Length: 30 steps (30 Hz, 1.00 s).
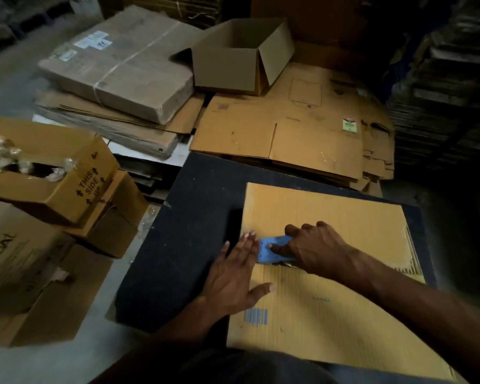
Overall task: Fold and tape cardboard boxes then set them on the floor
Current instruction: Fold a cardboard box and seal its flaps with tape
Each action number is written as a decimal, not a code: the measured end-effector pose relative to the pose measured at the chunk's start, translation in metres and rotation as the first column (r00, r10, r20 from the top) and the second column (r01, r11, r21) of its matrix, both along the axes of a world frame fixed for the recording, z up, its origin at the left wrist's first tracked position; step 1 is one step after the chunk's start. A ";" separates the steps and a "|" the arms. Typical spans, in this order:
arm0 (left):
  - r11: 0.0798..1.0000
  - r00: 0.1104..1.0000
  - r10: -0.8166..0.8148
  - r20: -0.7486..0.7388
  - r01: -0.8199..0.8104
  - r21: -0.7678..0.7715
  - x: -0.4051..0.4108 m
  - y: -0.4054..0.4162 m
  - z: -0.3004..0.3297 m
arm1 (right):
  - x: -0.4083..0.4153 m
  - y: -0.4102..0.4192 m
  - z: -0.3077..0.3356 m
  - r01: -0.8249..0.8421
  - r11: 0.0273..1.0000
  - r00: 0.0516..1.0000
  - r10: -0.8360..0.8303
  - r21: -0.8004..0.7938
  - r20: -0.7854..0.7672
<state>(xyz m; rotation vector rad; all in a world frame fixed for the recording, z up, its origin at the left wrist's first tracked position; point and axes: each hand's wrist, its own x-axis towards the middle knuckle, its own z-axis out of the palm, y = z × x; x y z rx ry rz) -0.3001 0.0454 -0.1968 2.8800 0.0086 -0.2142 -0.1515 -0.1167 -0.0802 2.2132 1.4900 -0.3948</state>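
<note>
A yellow-brown cardboard box (330,273) is lying folded flat on the dark surface (183,231), its flap seam running across the middle. The left hand (233,275) is pressing down near the box's left edge with fingers spread flat. The right hand (313,249) is gripping a blue tape dispenser (275,249) at the seam. The board is probably light and stiff but easily creased, so it is best held by its edges or folds.

Right hand (313,248) grips blue tape dispenser (273,249) on cardboard box (330,309); left hand (233,278) presses flat.
</note>
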 end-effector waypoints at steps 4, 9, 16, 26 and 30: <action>0.999 0.999 -0.010 -0.049 0.012 0.051 0.001 -0.002 0.007 | 0.006 -0.007 0.006 0.064 0.997 0.998 -0.065 -0.038 -0.024; 0.998 0.997 0.007 -0.075 -0.002 0.066 0.001 -0.004 0.007 | 0.015 -0.039 0.013 0.108 0.985 0.991 -0.117 -0.131 -0.060; 0.993 0.994 0.001 -0.111 0.013 0.119 0.008 -0.035 0.017 | 0.009 -0.042 -0.001 0.047 0.998 0.997 -0.049 -0.037 -0.052; 0.986 0.990 -0.093 0.103 0.078 0.145 0.013 0.025 0.001 | -0.001 0.002 -0.001 0.100 0.994 0.986 -0.092 0.052 -0.140; 0.982 0.989 -0.146 0.024 0.142 0.128 0.011 0.052 0.006 | 0.004 0.028 0.001 0.152 0.988 0.978 -0.151 -0.003 -0.145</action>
